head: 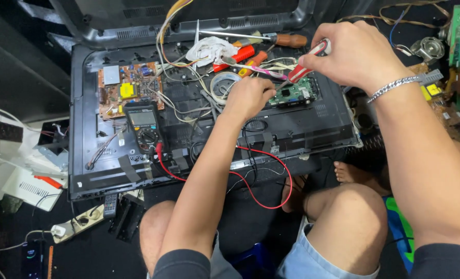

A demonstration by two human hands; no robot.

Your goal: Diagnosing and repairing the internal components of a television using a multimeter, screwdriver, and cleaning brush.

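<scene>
An opened flat television (111, 170) lies face down, its black metal back exposed. My right hand (356, 54) grips a red-and-white screwdriver (306, 63) whose tip points down at the green circuit board (292, 94) near the middle. My left hand (248, 97) is curled just left of that board, fingertips at its edge; I cannot tell whether it holds anything. A silver chain bracelet sits on my right wrist.
A brown power board (129, 89) and a black multimeter (143, 126) with red and black leads (271, 201) lie on the left of the panel. Several screwdrivers (271, 39), a white cloth and loose wires sit at the top. A power strip (77, 223) lies on the floor.
</scene>
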